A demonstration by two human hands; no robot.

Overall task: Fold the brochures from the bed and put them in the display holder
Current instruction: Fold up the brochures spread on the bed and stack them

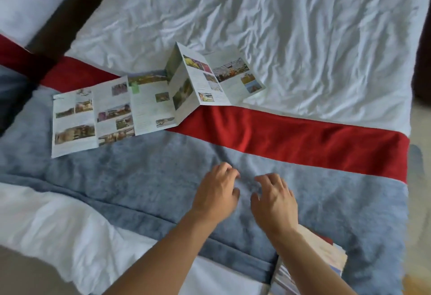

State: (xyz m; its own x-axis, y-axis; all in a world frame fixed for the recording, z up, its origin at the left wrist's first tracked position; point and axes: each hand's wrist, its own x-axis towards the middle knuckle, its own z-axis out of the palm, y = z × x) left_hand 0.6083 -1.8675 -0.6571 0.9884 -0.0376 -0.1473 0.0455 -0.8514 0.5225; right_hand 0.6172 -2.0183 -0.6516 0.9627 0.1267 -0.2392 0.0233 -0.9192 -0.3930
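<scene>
While neither of my hands holds anything, both hover palm-down over the grey blanket [116,178], side by side and nearly touching. My left hand [215,192] has its fingers loosely curled, and my right hand [274,199] has its fingers bent and slightly spread, with nothing pinched or gripped in either.

Under my right forearm, at about five o'clock from my hands, lies a stack of papers [326,255] on the near edge of the bed; they look like brochures already folded, though the blur keeps me from being sure. I cannot see the display holder anywhere in this view.

From my hands, the unfolded brochure [149,105] lies well apart at about eleven o'clock. It is a long accordion sheet with many photo panels. Its left panels rest flat on the blanket, its middle crosses the red band [291,140] of the bed runner, and its right panels stand up in a peak on the wrinkled white sheet [303,38].

As I judge it, the task is only partly done. This brochure is still fully open and untouched by either hand. It remains to be reached for, closed along its creases, and carried to the holder, wherever that stands.
</scene>
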